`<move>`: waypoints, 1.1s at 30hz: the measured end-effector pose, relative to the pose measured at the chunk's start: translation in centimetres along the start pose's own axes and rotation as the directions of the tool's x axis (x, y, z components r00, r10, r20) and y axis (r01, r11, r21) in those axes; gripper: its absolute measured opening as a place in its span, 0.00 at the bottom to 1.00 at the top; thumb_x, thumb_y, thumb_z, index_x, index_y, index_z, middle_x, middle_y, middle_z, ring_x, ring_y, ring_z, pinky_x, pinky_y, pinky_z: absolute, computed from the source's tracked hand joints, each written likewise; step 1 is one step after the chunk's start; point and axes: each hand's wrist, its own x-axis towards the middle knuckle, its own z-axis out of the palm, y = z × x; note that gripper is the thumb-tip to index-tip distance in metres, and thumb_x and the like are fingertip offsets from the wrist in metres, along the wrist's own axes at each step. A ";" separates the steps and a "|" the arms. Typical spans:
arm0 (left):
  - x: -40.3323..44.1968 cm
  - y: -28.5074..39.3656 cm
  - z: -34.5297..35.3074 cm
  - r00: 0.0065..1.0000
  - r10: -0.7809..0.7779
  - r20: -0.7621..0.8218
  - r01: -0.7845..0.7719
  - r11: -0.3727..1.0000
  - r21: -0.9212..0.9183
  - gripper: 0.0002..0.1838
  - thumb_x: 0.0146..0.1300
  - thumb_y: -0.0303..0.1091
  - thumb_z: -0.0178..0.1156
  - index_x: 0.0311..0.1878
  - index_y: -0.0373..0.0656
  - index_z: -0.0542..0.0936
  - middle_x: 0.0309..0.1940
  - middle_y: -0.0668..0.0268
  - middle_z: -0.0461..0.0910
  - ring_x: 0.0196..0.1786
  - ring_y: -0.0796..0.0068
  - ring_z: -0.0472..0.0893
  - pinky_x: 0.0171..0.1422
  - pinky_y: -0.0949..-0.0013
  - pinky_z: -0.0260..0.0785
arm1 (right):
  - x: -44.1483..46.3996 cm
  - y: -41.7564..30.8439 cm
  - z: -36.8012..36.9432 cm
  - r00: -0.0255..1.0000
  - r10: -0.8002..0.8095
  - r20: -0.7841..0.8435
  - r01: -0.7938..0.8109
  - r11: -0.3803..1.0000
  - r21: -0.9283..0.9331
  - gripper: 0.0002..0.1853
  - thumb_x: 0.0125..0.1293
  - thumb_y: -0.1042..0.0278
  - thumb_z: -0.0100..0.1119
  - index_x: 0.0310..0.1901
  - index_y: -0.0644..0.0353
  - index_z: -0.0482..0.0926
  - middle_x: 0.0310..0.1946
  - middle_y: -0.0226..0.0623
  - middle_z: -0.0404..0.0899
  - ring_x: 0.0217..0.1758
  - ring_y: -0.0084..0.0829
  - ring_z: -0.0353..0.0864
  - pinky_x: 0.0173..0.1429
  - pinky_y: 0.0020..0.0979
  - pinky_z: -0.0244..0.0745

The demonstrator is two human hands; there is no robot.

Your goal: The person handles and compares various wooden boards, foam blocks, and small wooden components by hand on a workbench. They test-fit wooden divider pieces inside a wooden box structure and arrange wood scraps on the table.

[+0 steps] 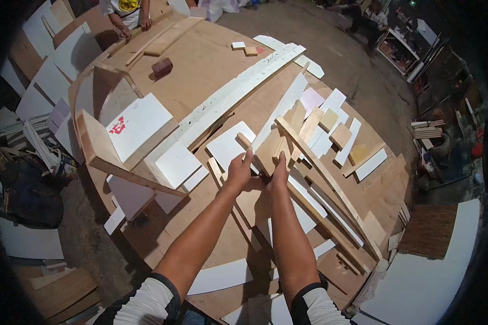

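Note:
My left hand [239,171] and my right hand [279,173] are closed on opposite sides of a light brown wooden board [264,154] over the middle of the worktable [206,227]. The thumbs lie along its near edges, and the fingers underneath are mostly hidden. Just beyond my right hand, several wood offcuts [309,124] lie in a loose pile. A long wooden strip [331,187] runs from that pile toward the near right edge. To the left of my hands are white board pieces [179,165].
A curved wooden frame [130,176] stands on the left. One long white-topped beam [238,89] crosses the table, with a dark red block [162,67] beyond. At the far left edge is another person's hand [146,23]. Panels [428,287] lean at lower right.

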 end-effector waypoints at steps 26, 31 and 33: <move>-30.7 -7.2 -16.0 0.951 -0.065 -0.303 0.070 0.998 0.006 0.19 0.70 0.37 0.64 0.60 0.39 0.82 0.34 0.60 0.87 0.28 0.79 0.81 0.31 0.73 0.76 | -20.5 6.2 -12.5 0.944 0.318 0.088 -0.316 0.948 -0.031 0.32 0.72 0.31 0.45 0.57 0.55 0.75 0.44 0.37 0.81 0.44 0.35 0.81 0.42 0.40 0.76; -33.8 -8.7 -18.6 0.915 -0.372 -0.159 0.289 0.876 -0.385 0.22 0.73 0.44 0.61 0.61 0.38 0.78 0.38 0.57 0.86 0.28 0.68 0.85 0.30 0.68 0.81 | -23.5 7.7 -14.4 0.917 0.358 0.175 -0.276 0.887 -0.371 0.31 0.73 0.36 0.49 0.58 0.59 0.74 0.42 0.41 0.81 0.41 0.37 0.82 0.38 0.41 0.78; -34.7 -9.2 -19.4 0.901 -0.422 -0.098 0.337 0.824 -0.456 0.25 0.73 0.49 0.59 0.61 0.38 0.76 0.39 0.56 0.85 0.29 0.60 0.87 0.29 0.66 0.81 | -24.5 8.0 -14.6 0.943 0.286 0.171 -0.168 0.851 -0.497 0.31 0.72 0.38 0.53 0.57 0.62 0.75 0.39 0.41 0.82 0.40 0.39 0.84 0.35 0.41 0.79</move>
